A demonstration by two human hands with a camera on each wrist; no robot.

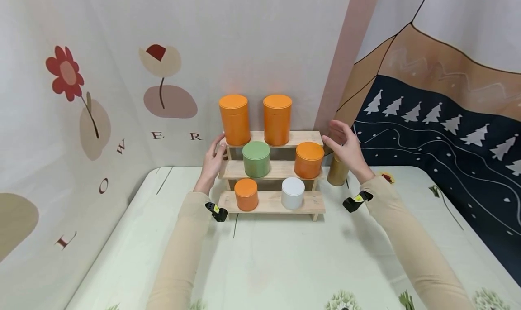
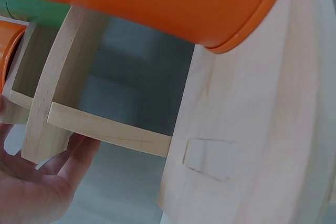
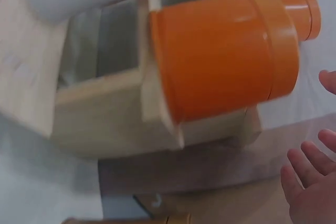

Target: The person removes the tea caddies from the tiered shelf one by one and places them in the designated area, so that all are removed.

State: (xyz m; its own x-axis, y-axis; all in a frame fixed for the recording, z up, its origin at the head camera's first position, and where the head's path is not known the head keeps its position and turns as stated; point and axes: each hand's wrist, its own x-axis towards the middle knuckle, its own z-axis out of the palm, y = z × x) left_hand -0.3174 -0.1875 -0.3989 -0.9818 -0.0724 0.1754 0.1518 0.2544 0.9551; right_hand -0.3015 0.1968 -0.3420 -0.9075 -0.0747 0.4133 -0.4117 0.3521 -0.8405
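Note:
A three-tier wooden shelf stand (image 1: 273, 201) stands on the table with lidded round canisters on it. My left hand (image 1: 210, 163) is at the stand's left end, fingers extended along the upper tiers. In the left wrist view its fingers (image 2: 79, 163) reach behind the end of a plank. My right hand (image 1: 346, 149) is beside the right end, thumb and fingers spread with nothing between them. Nearest to it is the orange canister (image 1: 309, 160) on the middle tier; the right wrist view shows a gap between them.
Two tall orange canisters (image 1: 277, 120) stand on the top tier. A green canister (image 1: 256, 159) shares the middle tier; a small orange one (image 1: 246, 195) and a white one (image 1: 292, 193) are on the bottom. A gold-brown cylinder (image 1: 337, 172) stands below the right hand. Printed cloth (image 1: 260, 38) hangs behind.

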